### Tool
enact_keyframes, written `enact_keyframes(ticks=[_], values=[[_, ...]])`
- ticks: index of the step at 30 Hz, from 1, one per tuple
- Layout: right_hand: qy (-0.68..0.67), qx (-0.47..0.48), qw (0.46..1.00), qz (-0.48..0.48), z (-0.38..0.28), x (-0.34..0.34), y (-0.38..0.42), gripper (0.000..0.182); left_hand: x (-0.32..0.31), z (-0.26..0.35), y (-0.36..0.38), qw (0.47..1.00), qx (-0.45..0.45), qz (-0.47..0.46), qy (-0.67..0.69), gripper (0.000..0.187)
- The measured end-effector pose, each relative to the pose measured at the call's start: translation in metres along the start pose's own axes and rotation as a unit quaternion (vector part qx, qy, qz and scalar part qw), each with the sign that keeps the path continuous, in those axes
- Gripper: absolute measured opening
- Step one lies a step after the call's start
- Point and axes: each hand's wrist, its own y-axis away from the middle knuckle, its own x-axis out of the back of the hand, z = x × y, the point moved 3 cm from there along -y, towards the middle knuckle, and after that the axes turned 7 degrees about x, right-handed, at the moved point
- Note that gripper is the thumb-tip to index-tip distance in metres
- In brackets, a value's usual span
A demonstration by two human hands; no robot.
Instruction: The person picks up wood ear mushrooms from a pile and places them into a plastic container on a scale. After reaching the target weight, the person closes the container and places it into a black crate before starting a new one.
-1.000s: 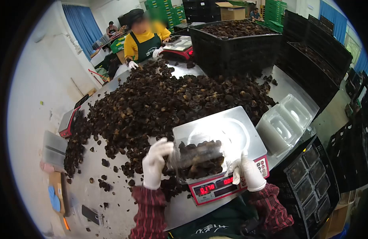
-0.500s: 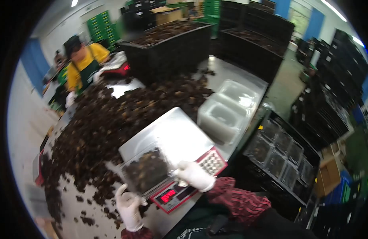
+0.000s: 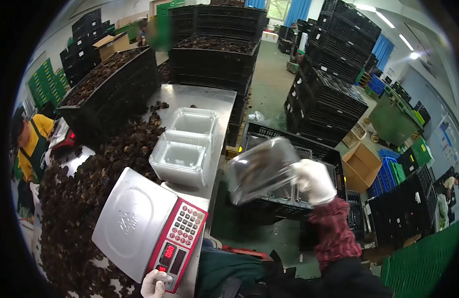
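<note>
My right hand, in a white glove, is closed on the right end of a clear plastic clamshell box with dark brown pieces inside. The box is tilted and held above a black crate of similar boxes. My left hand, also gloved, is at the bottom edge by the front corner of the scale. Its visible fingers are slightly apart and hold nothing; one rests at the display panel. The scale's plate is bare, and red digits glow on its display.
Dark brown, mushroom-like pieces cover the left of the metal table. Stacked clear trays stand behind the scale. Large black bins and crate stacks stand around. A person in a yellow top is at the far left.
The filled box has left the scale and moved right in my right hand, over the crate. My view has swung right. My left hand is now at the scale's front corner.
</note>
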Motion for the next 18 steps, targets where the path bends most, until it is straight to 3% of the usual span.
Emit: enact_keyframes(ticks=[2,3,4,6,7,9,11,13,14,15,16,17,18], values=[[0.024,0.022,0.998,0.059,0.015,0.042,-0.003,0.024,0.0,-0.003,-0.003,1.0,0.002,-0.005,-0.023,0.028],[0.078,0.049,0.981,0.174,0.05,0.11,-0.011,0.026,0.0,-0.005,-0.004,0.999,0.0,-0.005,-0.046,0.027],[0.051,0.068,0.966,0.244,0.072,0.143,-0.01,0.028,-0.001,-0.006,-0.005,0.999,0.004,-0.007,-0.046,0.027],[0.062,0.065,0.914,0.396,0.113,0.199,-0.006,0.025,-0.003,-0.009,-0.004,0.999,0.028,0.014,-0.022,0.026],[-0.016,0.049,0.875,0.481,0.133,0.219,-0.002,0.025,-0.001,-0.011,-0.004,0.999,0.03,0.015,-0.022,0.026],[-0.013,0.024,0.816,0.577,0.188,0.27,0.003,0.023,0.005,-0.018,-0.006,0.998,0.05,0.012,-0.038,0.024],[-0.084,0.047,0.797,0.596,0.261,0.32,0.006,0.028,0.005,-0.017,-0.004,0.998,0.03,0.001,-0.047,0.024],[-0.425,-0.045,0.802,0.418,0.331,0.348,0.004,0.035,0.006,-0.013,-0.003,0.999,0.004,0.005,-0.054,0.023],[-0.427,-0.058,0.808,0.402,0.328,0.336,0.005,0.035,0.005,-0.013,-0.002,0.999,0.019,0.011,-0.047,0.022],[-0.117,-0.186,0.907,0.358,0.309,0.327,0.01,0.037,0.008,-0.018,-0.002,0.999,0.032,0.021,-0.036,0.023],[0.212,-0.275,0.9,0.264,0.281,0.311,0.014,0.04,0.021,-0.035,-0.009,0.995,-0.078,0.023,-0.062,0.032],[0.522,-0.307,0.784,0.138,0.269,0.298,0.001,0.043,0.014,-0.027,-0.005,0.996,-0.067,0.047,-0.036,0.019],[0.599,-0.236,0.754,0.131,0.277,0.306,-0.017,0.044,0.014,-0.025,-0.004,0.996,-0.071,0.044,-0.033,0.02]])
